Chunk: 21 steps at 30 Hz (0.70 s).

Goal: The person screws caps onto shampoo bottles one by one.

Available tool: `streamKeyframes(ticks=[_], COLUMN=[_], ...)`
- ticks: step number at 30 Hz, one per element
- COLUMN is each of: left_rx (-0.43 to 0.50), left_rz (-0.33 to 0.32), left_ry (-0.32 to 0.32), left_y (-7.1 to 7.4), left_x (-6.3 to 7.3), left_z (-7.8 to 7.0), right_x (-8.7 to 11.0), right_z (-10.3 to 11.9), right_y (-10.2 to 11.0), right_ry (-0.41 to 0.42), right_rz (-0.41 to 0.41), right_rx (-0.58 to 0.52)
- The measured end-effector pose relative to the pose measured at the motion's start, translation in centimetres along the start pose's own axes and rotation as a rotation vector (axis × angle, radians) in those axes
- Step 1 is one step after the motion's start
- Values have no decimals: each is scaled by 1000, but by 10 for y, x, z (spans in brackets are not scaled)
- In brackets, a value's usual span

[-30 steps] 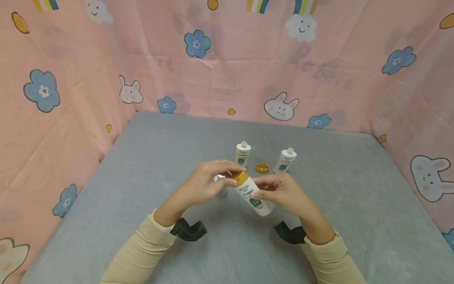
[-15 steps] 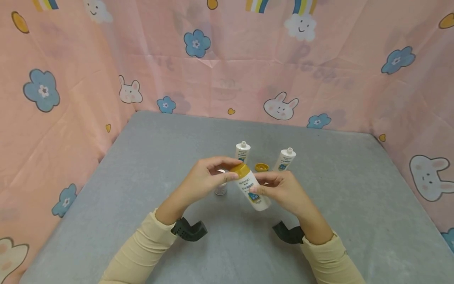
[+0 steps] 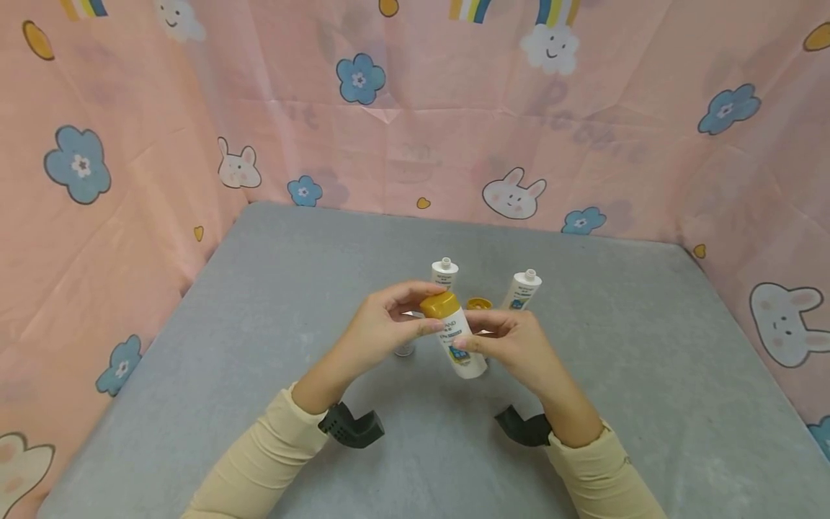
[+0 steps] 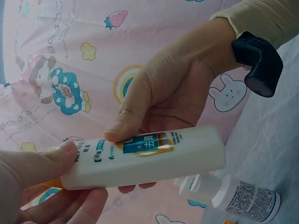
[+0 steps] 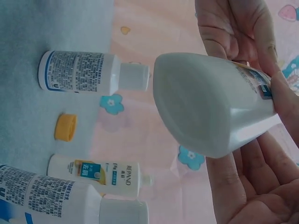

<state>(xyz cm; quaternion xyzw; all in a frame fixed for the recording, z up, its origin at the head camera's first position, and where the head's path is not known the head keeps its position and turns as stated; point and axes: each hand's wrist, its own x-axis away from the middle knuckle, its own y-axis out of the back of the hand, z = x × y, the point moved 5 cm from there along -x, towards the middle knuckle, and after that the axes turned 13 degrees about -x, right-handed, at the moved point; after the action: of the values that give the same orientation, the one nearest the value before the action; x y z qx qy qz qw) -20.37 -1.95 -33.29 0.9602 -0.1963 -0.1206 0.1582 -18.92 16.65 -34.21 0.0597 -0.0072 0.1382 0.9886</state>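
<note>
A white REPAND bottle [image 3: 462, 352] with a gold cap [image 3: 441, 305] is held up in both hands, tilted with its cap toward the upper left. My left hand [image 3: 384, 321] pinches the capped end, fingertips on the cap and thumb low by its edge. Lower down, my right hand [image 3: 519, 344] grips the bottle's body, its thumb across the label. In the left wrist view the right thumb [image 4: 122, 123] presses beside the blue label patch. The bottle's base [image 5: 196, 107] faces the camera in the right wrist view.
Behind the hands stand two uncapped white bottles, one left [image 3: 444, 271] and one right [image 3: 524, 288]. A loose gold cap [image 3: 479, 304] lies between them. White-capped bottles, one near [image 5: 51, 198] and one farther [image 5: 79, 72], stand on the grey table [image 3: 311, 267].
The held bottle has risen a little and turned more upright, its base swinging left. Both hands have moved slightly upward with it and keep their hold.
</note>
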Motion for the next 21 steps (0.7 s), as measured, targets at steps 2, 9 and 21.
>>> streamKeyframes(ticks=[2,9,21], left_rx=[0,11,-74], left_rz=[-8,-47,-249], left_ry=[10,23,-94], left_y=[0,6,56], left_x=[0,-1,-8], left_z=[1,0,-10], right_x=[-1,-5,-7], right_z=[-1,-6,-12], right_y=[-1,-3,1], right_ry=[-12,-16,-46], right_rz=[0,19,-8], right_rx=[-9,-61,14])
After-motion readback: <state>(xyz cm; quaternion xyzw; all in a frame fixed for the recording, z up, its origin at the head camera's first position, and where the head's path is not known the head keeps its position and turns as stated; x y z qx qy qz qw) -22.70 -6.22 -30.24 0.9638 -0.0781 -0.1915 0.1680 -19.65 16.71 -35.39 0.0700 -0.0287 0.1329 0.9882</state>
